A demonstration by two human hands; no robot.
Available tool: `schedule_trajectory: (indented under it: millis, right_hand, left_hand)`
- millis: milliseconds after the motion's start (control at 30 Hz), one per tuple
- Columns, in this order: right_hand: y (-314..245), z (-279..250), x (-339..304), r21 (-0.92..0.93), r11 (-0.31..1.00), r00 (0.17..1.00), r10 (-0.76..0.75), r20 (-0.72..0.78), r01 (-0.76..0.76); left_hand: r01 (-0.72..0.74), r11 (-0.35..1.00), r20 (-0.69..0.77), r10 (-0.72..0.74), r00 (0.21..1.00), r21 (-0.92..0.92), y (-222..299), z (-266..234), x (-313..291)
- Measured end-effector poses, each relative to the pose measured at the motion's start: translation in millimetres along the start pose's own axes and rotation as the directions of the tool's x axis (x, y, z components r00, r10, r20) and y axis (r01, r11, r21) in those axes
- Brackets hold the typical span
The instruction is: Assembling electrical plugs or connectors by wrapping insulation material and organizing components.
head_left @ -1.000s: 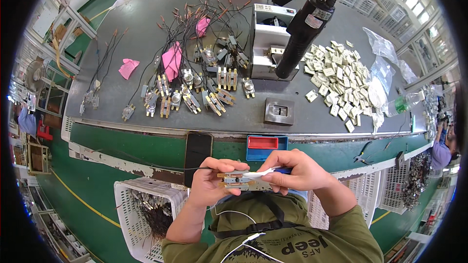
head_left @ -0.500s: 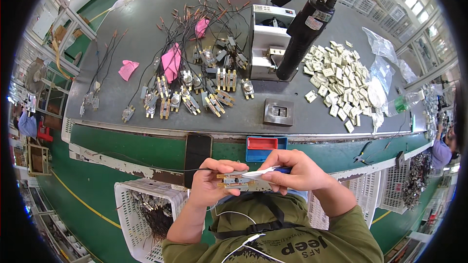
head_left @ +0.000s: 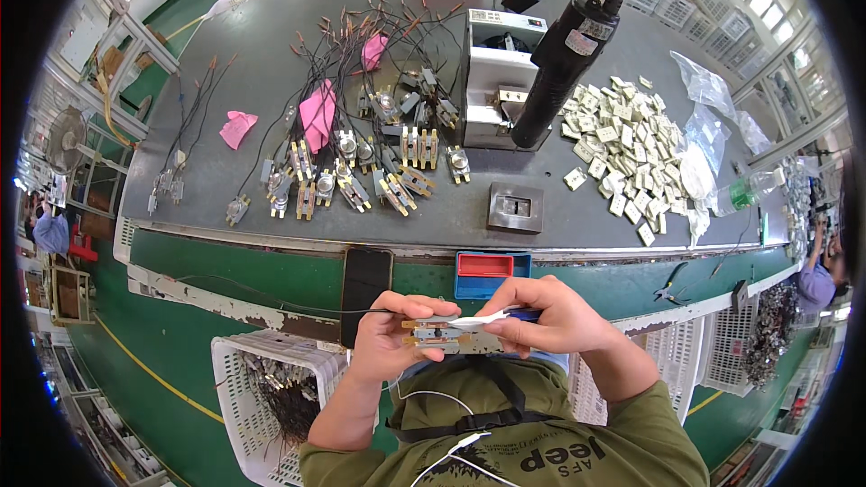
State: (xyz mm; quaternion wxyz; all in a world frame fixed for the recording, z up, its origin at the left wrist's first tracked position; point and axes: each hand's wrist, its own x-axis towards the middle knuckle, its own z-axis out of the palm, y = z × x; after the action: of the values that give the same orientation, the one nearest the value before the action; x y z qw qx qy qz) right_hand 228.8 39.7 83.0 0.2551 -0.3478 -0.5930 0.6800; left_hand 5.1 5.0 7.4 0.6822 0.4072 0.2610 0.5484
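Note:
In front of my body, my left hand (head_left: 381,340) grips a small grey switch-like electrical part (head_left: 438,336) with brass-coloured terminals, fingers above and thumb below. A thin black cable (head_left: 316,312) runs from it to the left. My right hand (head_left: 552,323) is closed around a blue-handled tool (head_left: 523,314); its exact kind is partly hidden by the fingers. A white, pointed piece (head_left: 473,321) extends from these fingers to the part's upper right side, seemingly touching it. Similar cabled parts (head_left: 350,146) lie in a heap on the grey table.
White ceramic-looking blocks (head_left: 622,140) are piled at the right, near a plastic bottle (head_left: 749,191). A black electric screwdriver (head_left: 566,68) hangs by a grey machine (head_left: 492,81). Nearer are a metal block (head_left: 516,207), a phone (head_left: 366,284), a small red tray (head_left: 485,264) and cutters (head_left: 669,287).
Both hands stay in nearly the same place, with only a very slight shift of the part and the white piece. The table things have not moved.

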Motion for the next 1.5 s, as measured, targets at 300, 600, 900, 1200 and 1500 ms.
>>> schedule_trajectory:
  millis: [300,600,900,1200,1500]
  right_hand:
    - [0.9,0.2,0.7,-0.024,1.000,1.000,-0.003,0.019,0.003]
    - [1.8,-1.2,1.7,-0.047,0.998,0.999,-0.034,0.021,0.035]
    - [1.1,-2.2,1.9,-0.067,0.997,0.998,-0.043,0.036,0.045]
    - [1.2,-2.5,1.6,-0.077,0.996,0.998,-0.046,0.031,0.048]
    - [2.3,-2.9,2.0,-0.033,0.999,0.999,-0.025,0.025,0.025]
  left_hand:
    - [0.006,1.000,-0.008,-0.006,1.000,0.019,-1.8,-2.1,-0.3]
    - [-0.047,0.998,0.100,0.050,0.994,-0.039,-5.1,-9.3,0.1]
    - [-0.044,0.998,0.107,0.049,0.993,-0.051,-5.2,-8.8,1.4]
    - [-0.029,0.998,0.104,0.034,0.994,-0.051,-5.1,-9.4,0.9]
    - [-0.021,0.999,0.096,0.025,0.995,-0.039,-4.4,-8.2,0.1]
